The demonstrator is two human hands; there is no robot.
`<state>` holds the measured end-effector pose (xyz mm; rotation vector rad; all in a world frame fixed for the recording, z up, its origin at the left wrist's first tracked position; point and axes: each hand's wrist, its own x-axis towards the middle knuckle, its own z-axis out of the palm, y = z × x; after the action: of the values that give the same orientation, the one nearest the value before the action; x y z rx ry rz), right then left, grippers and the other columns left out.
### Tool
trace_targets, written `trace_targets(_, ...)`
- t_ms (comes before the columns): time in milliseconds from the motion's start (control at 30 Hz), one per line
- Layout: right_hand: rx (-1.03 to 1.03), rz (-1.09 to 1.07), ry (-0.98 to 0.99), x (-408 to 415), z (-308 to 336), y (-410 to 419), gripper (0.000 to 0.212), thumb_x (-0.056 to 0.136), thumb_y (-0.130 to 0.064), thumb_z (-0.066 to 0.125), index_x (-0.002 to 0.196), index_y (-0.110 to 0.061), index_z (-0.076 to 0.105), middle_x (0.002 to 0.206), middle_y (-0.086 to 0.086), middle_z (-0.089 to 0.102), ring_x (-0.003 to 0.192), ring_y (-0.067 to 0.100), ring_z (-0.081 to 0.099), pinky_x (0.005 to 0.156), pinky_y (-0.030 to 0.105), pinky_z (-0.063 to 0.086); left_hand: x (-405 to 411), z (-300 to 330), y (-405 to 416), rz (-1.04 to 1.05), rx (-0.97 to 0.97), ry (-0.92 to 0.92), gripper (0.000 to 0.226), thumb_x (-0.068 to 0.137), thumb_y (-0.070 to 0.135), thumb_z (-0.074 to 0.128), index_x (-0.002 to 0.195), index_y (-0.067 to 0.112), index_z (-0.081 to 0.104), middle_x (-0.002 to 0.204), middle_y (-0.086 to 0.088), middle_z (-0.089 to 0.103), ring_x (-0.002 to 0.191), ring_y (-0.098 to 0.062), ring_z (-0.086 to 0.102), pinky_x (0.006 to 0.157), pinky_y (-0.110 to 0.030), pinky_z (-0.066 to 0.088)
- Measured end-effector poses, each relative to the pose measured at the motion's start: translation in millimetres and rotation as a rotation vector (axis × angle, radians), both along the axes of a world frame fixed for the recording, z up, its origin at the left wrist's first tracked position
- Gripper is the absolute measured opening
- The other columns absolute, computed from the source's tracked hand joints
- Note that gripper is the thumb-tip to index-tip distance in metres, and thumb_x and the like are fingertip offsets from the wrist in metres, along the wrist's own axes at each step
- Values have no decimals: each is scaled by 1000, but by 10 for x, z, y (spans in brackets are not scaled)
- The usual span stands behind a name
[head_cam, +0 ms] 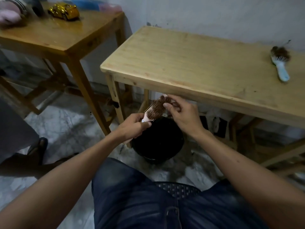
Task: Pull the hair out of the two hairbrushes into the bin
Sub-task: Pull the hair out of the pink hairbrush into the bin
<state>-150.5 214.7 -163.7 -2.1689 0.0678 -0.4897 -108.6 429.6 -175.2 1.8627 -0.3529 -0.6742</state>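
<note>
My left hand [132,126] grips the handle of a pink hairbrush [154,110], held tilted above a black bin [158,146] on the floor. Brown hair [164,100] is matted in its bristles. My right hand [183,113] pinches that hair at the brush's far end. A second hairbrush [280,66], pale blue and clogged with brown hair, lies on the light wooden table [189,63] near its far right edge.
A darker wooden table [62,35] stands at the left with a gold toy car [64,10] and pink cloth on it. Another person's leg and dark shoe [39,147] are at the left. My knees in blue jeans fill the bottom.
</note>
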Motion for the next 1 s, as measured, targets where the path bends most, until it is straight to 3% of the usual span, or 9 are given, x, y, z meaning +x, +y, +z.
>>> trace_targets(100, 192, -15, 146, 5, -200, 5, 23, 89, -26, 72, 111, -18, 74, 85, 0, 76, 66, 6, 69, 65, 29, 59, 14, -153, 42, 11, 188, -86, 5, 92, 24, 62, 92, 20, 64, 68, 4, 59, 59, -13, 55, 55, -30, 40)
trace_targets(233, 270, -94, 282, 86, -353, 13, 8, 87, -21, 75, 93, -16, 77, 72, 3, 74, 61, 13, 69, 60, 31, 58, -28, -334, 70, 43, 311, -61, 25, 86, 32, 62, 101, 12, 66, 81, -5, 64, 69, -19, 59, 60, -33, 42)
trace_targets(433, 315, -174, 385, 189, -518, -47, 11, 92, -22, 70, 92, -12, 74, 68, -1, 70, 54, 9, 64, 56, 24, 53, -87, -487, 82, 157, 270, 105, 12, 93, 21, 60, 85, 13, 57, 67, -2, 50, 54, -15, 47, 49, -29, 35)
trace_targets(567, 428, -261, 399, 247, -552, -191, 14, 96, -20, 63, 93, -8, 69, 77, 3, 69, 55, 12, 61, 52, 23, 53, -51, -484, 68, 269, 248, 140, 27, 91, 20, 58, 111, 3, 63, 66, -5, 51, 51, -16, 46, 46, -29, 33)
trace_targets(633, 457, -309, 418, 279, -559, -274, 13, 98, -18, 60, 96, -7, 68, 80, 6, 68, 58, 14, 60, 54, 25, 53, -28, -469, 32, 262, 273, 101, 27, 92, 19, 58, 113, 3, 64, 69, -7, 53, 55, -18, 49, 52, -31, 35)
trace_targets(733, 474, -332, 492, 322, -572, -333, 14, 100, -18, 55, 109, -11, 64, 84, 5, 68, 60, 14, 63, 50, 20, 54, 5, -452, -55, 244, 303, 27, 18, 92, 20, 58, 98, 4, 63, 74, -8, 58, 64, -21, 54, 59, -34, 38)
trace_targets(800, 512, -298, 596, 357, -586, -321, 14, 99, -22, 57, 111, -15, 61, 86, 4, 69, 67, 15, 67, 52, 19, 57, 4, -458, -106, 228, 334, -19, 15, 94, 20, 58, 82, 10, 56, 71, -4, 56, 62, -18, 52, 56, -31, 37)
trace_targets(900, 544, -165, 670, 400, -632, -288, 41, 86, -13, 66, 126, -11, 58, 105, 6, 69, 86, 18, 73, 70, 33, 62, -9, -481, -119, 218, 373, -68, 20, 95, 19, 58, 76, 17, 51, 69, -2, 56, 60, -15, 52, 53, -31, 36)
trace_targets(1000, 545, 49, 652, 381, -640, -197, 74, 76, -4, 72, 143, -22, 47, 129, -3, 57, 94, 21, 72, 63, 29, 60, -8, -505, -94, 184, 408, -104, 13, 92, 22, 58, 80, 17, 55, 76, -4, 62, 66, -19, 58, 59, -34, 44)
